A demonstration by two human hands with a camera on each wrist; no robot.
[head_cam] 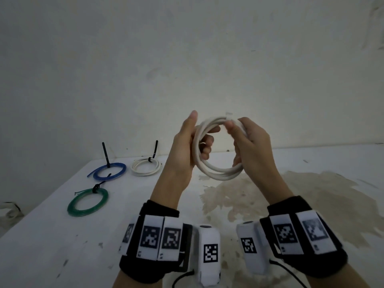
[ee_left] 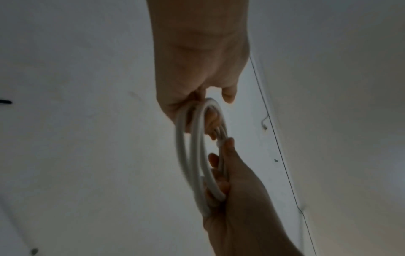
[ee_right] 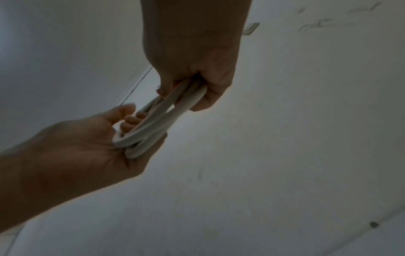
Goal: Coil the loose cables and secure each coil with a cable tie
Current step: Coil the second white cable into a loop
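A white cable coil (head_cam: 218, 175) of several loops is held upright in the air above the table. My left hand (head_cam: 187, 138) grips its left side, thumb up and fingers curled through the ring. My right hand (head_cam: 249, 140) grips the right side, thumb pressing the top strands. A small white stub (head_cam: 229, 115) sticks up by that thumb; I cannot tell what it is. The left wrist view shows the coil (ee_left: 197, 155) edge-on between my left hand (ee_left: 192, 78) and right hand (ee_left: 238, 199). The right wrist view shows the coil (ee_right: 157, 124) between right hand (ee_right: 197, 69) and left hand (ee_right: 87, 143).
Three tied coils lie on the white table (head_cam: 52, 246) at the left: a blue one (head_cam: 110, 171), a thin white one (head_cam: 145, 166) and a green one (head_cam: 88, 202), each with a black tie. A stained, peeled patch (head_cam: 291, 200) covers the right of the table. A wall stands behind.
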